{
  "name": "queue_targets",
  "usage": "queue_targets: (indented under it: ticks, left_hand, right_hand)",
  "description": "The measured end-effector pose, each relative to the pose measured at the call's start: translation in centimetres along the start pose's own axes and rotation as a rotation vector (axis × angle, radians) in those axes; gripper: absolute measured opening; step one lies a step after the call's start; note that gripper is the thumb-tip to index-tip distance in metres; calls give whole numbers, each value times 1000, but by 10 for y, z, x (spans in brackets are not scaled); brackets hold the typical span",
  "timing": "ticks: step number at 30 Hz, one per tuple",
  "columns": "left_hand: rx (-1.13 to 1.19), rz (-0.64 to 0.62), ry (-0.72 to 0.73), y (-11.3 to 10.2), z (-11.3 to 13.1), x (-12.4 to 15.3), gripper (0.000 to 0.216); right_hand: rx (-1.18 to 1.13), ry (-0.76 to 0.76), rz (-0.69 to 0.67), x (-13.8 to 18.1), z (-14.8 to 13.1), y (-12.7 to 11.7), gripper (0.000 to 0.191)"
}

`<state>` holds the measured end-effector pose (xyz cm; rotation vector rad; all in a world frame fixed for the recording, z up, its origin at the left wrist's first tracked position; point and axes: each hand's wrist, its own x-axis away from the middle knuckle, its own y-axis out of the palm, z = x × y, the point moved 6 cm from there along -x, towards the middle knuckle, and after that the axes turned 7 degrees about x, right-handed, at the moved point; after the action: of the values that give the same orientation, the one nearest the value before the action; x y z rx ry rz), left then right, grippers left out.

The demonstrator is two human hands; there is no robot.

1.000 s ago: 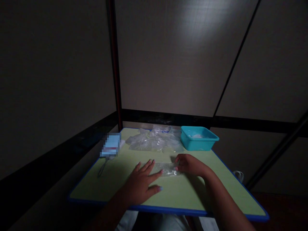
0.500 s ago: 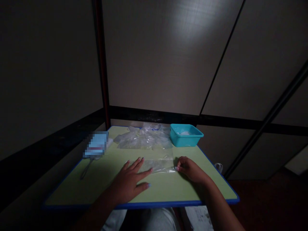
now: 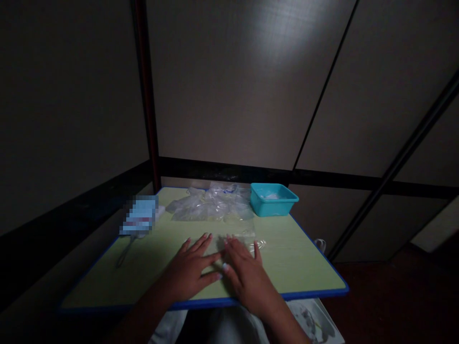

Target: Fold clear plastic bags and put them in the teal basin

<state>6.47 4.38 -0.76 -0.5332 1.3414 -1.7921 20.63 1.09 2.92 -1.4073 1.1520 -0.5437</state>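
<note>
A clear plastic bag (image 3: 261,245) lies flat near the middle of the table, mostly covered by both hands. My left hand (image 3: 193,266) rests on its left part with the fingers spread. Beside it, my right hand (image 3: 245,271) lies on the bag too, palm down and fingers stretched out, its fingertips close to the left index finger. Behind the hands a heap of crumpled clear plastic bags (image 3: 211,204) spreads over the back of the table.
A turquoise plastic basket (image 3: 273,207) with something pale inside stands at the back right of the green, blue-edged table (image 3: 143,277). At the left lies a blurred-out blue item (image 3: 139,215) with a cord loop (image 3: 124,253). Panelled walls enclose the back and left.
My right hand has let go of the bag's right end and moved left, opening flat beside my left hand. The left hand stays in place. The view has shifted slightly.
</note>
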Motion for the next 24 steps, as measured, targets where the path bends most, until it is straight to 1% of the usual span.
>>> queue_targets:
  ticks: [2,5,10,14,19,24]
  left_hand:
    - [-4,2,1,1,-1,0,50]
    - [3,9,-1,1,-1,-1,49]
    - [11,-1,-3,0,0,-1,52]
    - [13,-4,-7,1,-2,-1,52]
    - [14,-11,-10,1,-2,-1,52]
    - [35,-16,-19,1,-1,-1,52]
  right_hand:
    - [-48,-21,-77,1,-16,10,47]
    - [-54,44,-115,0,-16,16,48]
    - [10,135,-128,-2,-4,18,53]
    - [59,197,-125,3,3,23,56]
    - [122,342,-91,11,21,28,60]
    - [213,513,-86,20,49,26,64]
